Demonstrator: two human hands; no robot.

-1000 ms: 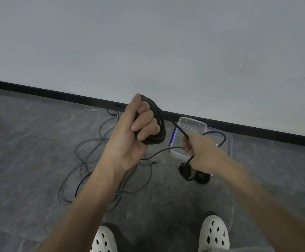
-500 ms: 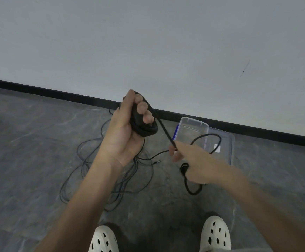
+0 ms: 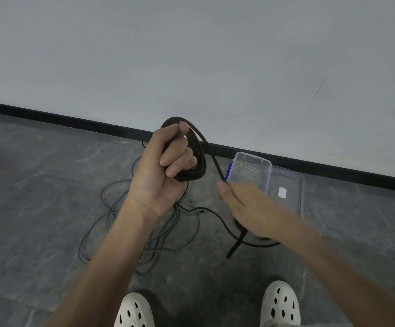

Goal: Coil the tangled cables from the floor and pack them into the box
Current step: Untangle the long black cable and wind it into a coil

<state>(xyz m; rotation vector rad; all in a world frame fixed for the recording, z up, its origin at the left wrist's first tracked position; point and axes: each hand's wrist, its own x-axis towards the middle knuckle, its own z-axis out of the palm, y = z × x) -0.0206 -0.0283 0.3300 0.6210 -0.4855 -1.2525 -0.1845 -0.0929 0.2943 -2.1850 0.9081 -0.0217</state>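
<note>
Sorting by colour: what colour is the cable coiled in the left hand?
Black; the coiled cable shows best in head view.

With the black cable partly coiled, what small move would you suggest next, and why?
Probably swing the right hand up to lay one more loop onto the coil gripped by the left hand. A strand runs from the coil to the right fingers, which pinch it, and a loose tail hangs uncoiled below.

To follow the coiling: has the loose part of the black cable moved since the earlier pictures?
Yes. The cable no longer loops across the clear box; its loose end now hangs below the right hand, down-left of the box.
</note>
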